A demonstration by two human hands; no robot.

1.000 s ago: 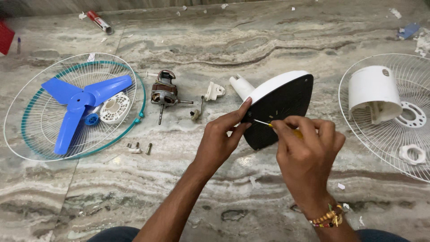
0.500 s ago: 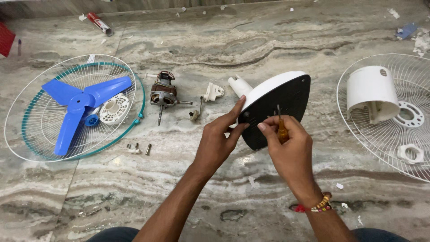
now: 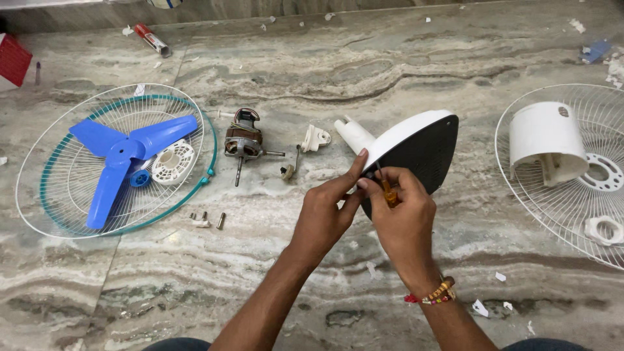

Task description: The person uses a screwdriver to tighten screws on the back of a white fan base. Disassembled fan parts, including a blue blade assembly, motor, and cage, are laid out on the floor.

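A white fan base (image 3: 416, 146) with a black underside stands tilted on its edge on the marble floor. My left hand (image 3: 325, 211) pinches the base's lower rim with thumb and forefinger. My right hand (image 3: 406, 218) grips a small orange-handled screwdriver (image 3: 389, 194), its tip against the black underside close to my left fingertips. A white stem (image 3: 354, 134) sticks out behind the base.
At left lies a wire fan guard (image 3: 78, 208) with a teal rim, holding a blue blade (image 3: 123, 159) and a white hub piece (image 3: 172, 162). A motor (image 3: 244, 140), a white bracket (image 3: 315, 138) and loose screws (image 3: 208, 221) lie mid-floor. At right, a white motor housing (image 3: 543, 140) sits on another guard (image 3: 572, 214).
My right hand has turned the screwdriver from lying sideways to nearly upright and moved it left, closer to my left fingers on the base. The base has stayed tilted.
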